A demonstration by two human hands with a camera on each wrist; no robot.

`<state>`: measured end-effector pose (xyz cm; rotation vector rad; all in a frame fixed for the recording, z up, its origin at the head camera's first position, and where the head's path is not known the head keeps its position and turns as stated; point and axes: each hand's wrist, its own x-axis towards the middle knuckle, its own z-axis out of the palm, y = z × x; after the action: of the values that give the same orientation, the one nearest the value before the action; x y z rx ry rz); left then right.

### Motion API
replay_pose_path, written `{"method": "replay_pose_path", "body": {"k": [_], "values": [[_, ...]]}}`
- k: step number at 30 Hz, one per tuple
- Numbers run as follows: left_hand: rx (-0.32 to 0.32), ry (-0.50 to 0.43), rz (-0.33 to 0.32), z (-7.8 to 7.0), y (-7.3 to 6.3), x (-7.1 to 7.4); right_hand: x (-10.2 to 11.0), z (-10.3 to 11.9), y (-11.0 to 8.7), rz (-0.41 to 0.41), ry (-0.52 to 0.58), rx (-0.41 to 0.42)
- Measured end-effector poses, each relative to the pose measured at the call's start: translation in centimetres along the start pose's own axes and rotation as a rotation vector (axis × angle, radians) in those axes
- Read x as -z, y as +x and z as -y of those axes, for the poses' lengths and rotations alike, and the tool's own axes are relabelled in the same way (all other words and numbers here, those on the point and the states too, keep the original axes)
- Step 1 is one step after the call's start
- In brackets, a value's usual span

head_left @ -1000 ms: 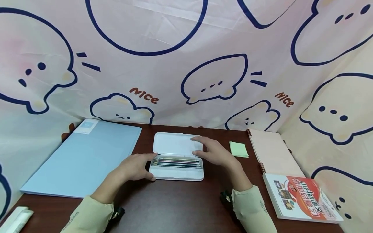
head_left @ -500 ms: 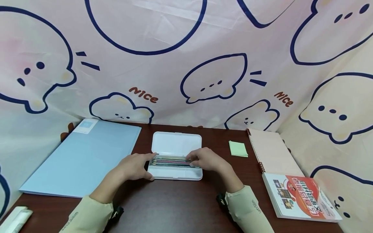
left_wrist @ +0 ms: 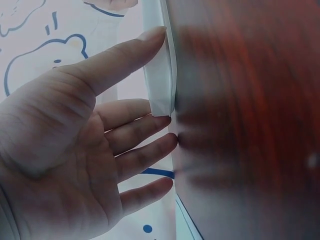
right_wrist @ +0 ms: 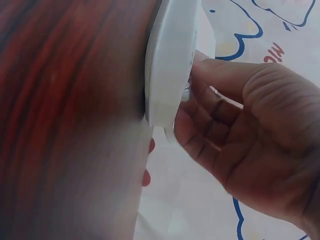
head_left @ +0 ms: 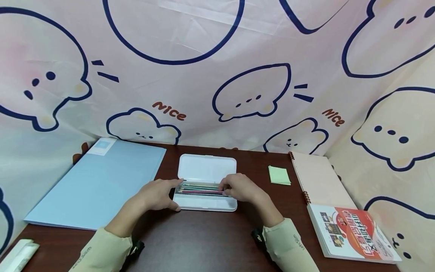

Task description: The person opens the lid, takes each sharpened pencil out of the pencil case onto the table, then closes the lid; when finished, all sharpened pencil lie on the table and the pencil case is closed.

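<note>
The head view was lit softly and fairly evenly, with a pale sheen reflected on the dark tabletop [head_left: 200, 241] and faint glossy streaks caught on the printed backdrop [head_left: 217, 15]. Fine detail in the pencils [head_left: 198, 187] was softened. The wrist views were rendered hazier and duller; blurred shadows were cast beside the left hand [left_wrist: 75, 135], and the wood grain was left out of focus.
</note>
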<state>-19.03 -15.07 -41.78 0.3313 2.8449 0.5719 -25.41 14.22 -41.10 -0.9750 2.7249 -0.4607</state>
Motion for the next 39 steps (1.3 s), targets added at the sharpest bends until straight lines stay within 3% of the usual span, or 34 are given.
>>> {"method": "replay_pose_path", "body": {"k": [7, 17, 27, 39], "values": [[-0.002, -0.008, 0.01, 0.1, 0.1, 0.0, 1.5, -1.8, -1.7, -0.108, 0.029, -0.007], [-0.025, -0.021, -0.004, 0.6, 0.1, -0.2, 5.0, -7.4, -5.8, -0.214, 0.022, -0.097], [-0.04, -0.026, -0.011, 0.5, 0.2, -0.2, 6.4, -12.2, -9.7, -0.179, 0.003, -0.231], [-0.05, -0.013, -0.002, 0.6, 0.3, -0.1, 5.6, -14.2, -9.9, -0.077, -0.036, -0.301]]}}
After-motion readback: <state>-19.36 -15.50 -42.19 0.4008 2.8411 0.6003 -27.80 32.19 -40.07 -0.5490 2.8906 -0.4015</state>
